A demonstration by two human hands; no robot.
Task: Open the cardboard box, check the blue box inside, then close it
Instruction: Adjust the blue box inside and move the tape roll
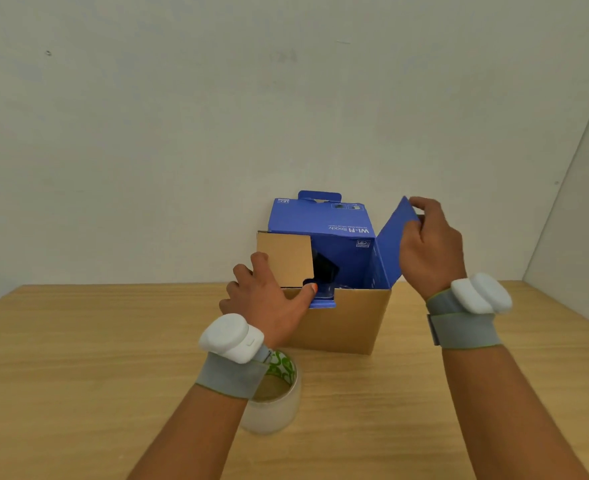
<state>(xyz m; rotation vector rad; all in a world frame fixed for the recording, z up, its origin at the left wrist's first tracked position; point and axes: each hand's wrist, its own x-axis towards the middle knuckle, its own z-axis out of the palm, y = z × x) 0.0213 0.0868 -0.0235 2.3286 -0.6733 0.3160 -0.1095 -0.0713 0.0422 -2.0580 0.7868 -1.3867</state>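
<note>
Two flaps held open: left hand (268, 299), right hand (428, 244).

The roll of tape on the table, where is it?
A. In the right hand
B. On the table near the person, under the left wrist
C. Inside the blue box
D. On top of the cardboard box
B. The roll of tape stands on the wooden table, in front of the cardboard box, partly hidden by the left wrist; the right hand holds only a blue flap.
</note>
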